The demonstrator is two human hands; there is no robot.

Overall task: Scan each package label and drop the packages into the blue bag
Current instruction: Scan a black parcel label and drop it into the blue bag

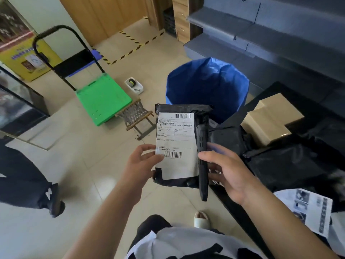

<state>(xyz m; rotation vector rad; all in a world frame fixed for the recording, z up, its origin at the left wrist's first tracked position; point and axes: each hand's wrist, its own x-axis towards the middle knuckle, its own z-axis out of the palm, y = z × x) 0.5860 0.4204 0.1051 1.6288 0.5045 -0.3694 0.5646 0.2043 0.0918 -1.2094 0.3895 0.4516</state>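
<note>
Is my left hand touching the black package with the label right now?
Touching. The head view shows the left hand gripping the black package, thumb lying on its white label.

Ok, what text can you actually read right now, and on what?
"业务类型": printed at the right of the white label on the black package, which the left hand holds.
The label's two barcodes, the number row and the smaller lines: too small and blurred to read.
Yellow poster at the far left: blurred, unreadable.
Printed sheet at the lower right: blurred, unreadable.
Black scanner in the right hand: no readable marking.
</note>
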